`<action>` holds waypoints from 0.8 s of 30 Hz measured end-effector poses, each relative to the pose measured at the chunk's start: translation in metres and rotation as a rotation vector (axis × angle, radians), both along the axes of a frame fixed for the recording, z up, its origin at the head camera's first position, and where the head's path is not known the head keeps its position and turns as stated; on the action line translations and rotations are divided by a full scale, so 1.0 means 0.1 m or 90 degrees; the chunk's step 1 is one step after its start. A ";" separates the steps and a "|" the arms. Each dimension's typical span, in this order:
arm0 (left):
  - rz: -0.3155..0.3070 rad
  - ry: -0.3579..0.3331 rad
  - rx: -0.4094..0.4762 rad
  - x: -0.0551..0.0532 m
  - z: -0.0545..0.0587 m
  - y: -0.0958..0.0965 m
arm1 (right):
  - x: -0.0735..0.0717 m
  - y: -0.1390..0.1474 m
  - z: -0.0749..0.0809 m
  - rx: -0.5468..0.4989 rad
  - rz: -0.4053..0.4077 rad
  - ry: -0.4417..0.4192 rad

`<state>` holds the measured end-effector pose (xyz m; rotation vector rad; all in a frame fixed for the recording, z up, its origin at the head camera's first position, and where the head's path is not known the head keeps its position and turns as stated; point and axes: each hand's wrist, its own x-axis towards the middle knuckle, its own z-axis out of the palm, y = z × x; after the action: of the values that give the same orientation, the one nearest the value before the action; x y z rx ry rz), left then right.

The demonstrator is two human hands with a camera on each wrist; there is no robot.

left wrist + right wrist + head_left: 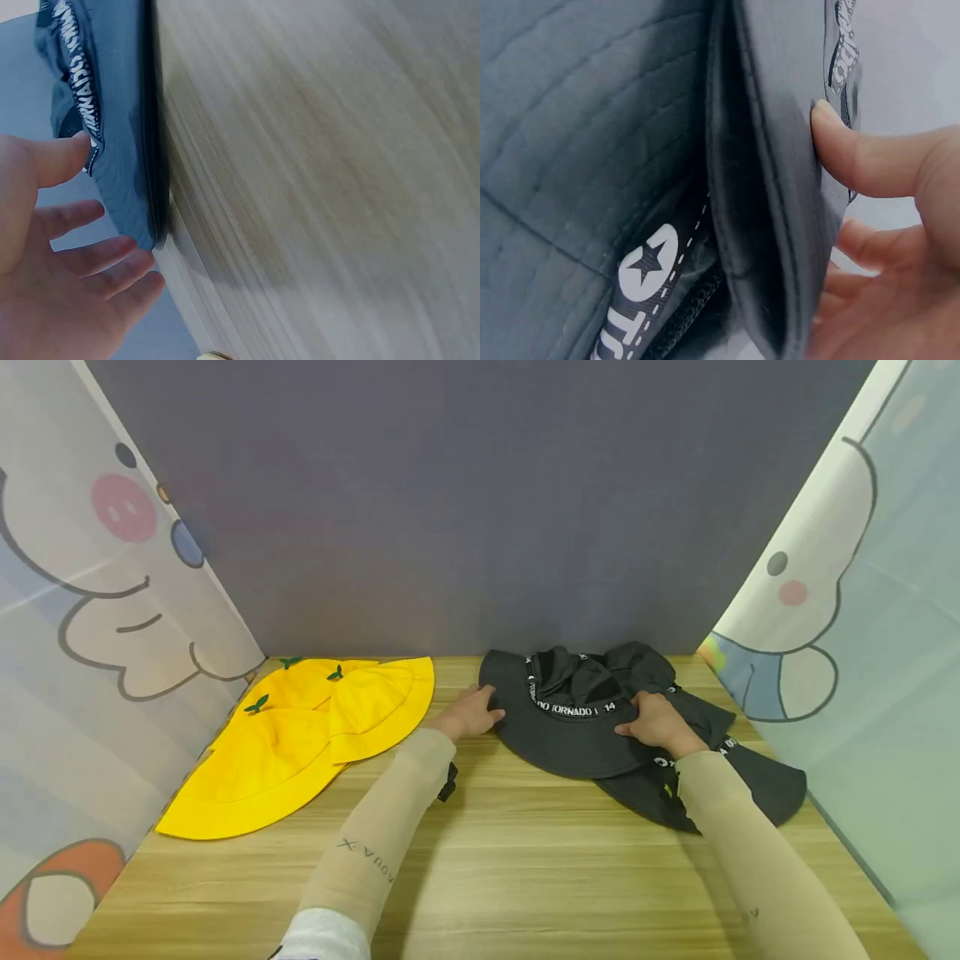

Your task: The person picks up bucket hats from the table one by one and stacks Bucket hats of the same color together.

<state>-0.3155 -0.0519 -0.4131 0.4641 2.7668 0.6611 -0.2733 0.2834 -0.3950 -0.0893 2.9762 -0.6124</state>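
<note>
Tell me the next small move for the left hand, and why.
Probably close the left hand on the left edge of the top black hat. The left wrist view shows that hand spread open by the hat, while the right hand appears to pinch the opposite side, so a second grip would likely keep the hat level if lifted.

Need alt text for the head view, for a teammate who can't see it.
A person's right hand grips the top black hat of an overlapping pile, with the left hand at that hat's left side. Three overlapping yellow hats lie farther left on the wooden table.
</note>
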 end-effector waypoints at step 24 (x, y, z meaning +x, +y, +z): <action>-0.055 0.132 -0.175 -0.15 0.04 0.20 | 0.04 0.19 -0.01 -0.168 0.104 -0.089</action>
<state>-0.3305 -0.0321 -0.4089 0.6163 2.9494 0.2169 -0.2694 0.3020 -0.3960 -0.2930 2.7051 -0.9422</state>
